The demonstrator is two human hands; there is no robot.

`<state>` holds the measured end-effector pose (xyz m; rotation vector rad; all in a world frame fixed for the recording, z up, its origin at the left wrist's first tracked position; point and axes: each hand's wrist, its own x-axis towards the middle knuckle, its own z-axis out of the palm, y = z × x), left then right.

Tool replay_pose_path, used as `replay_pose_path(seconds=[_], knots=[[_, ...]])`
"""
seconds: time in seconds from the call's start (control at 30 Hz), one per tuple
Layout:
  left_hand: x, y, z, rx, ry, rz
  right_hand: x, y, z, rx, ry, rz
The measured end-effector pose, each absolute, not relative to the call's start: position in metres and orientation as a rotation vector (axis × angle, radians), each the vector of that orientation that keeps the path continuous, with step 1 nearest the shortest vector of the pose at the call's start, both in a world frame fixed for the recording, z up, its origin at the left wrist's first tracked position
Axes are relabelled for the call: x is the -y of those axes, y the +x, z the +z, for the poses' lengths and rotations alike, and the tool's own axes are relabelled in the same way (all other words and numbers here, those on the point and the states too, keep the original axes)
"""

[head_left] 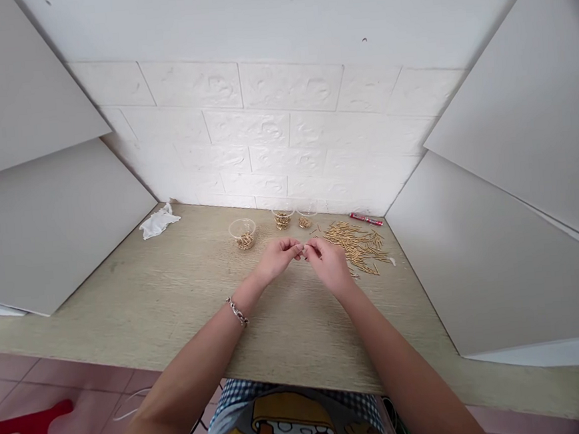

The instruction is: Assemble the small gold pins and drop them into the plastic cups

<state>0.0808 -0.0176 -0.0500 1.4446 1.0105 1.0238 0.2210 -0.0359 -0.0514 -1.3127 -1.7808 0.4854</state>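
Rods (352, 242) — slim, golden, in a loose spread.

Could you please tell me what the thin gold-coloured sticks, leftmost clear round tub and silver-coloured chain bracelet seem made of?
The thin gold-coloured sticks may be brass-toned metal, judging by their yellow sheen, though coated plastic is possible. The leftmost clear round tub is probably smooth plastic: its wall is see-through. The silver-coloured chain bracelet seems polished metal; its links glint.
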Motion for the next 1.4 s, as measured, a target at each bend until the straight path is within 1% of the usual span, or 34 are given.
replay_pose_path(seconds=[0.1, 0.2, 0.33, 0.47, 0.67, 1.07, 1.27, 1.4], knots=[[0.019, 0.083, -0.047, -0.968, 1.382, 1.036, 0.037, 0.221, -0.050, 1.780, -1.287, 0.405], [0.020, 0.084, -0.046, -0.971, 1.302, 1.076, 0.037, 0.220, -0.050, 1.656, -1.265, 0.419], [0.019, 0.084, -0.048, -0.976, 1.156, 1.134, 0.038, 0.216, -0.054, 1.477, -1.210, 0.561], [0.019, 0.084, -0.050, -0.967, 1.069, 1.135, 0.040, 0.211, -0.055, 1.469, -1.143, 0.665], [0.018, 0.084, -0.052, -0.984, 1.111, 1.070, 0.043, 0.210, -0.052, 1.489, -1.148, 0.668], [0.012, 0.078, -0.055, -1.043, 1.244, 1.034, 0.033, 0.211, -0.061, 1.330, -1.078, 0.937], [0.015, 0.080, -0.055, -0.955, 1.217, 0.982, 0.034, 0.211, -0.060, 1.301, -1.106, 0.920], [0.017, 0.082, -0.056, -0.881, 1.139, 1.028, 0.036, 0.214, -0.057, 1.369, -1.180, 0.774]])
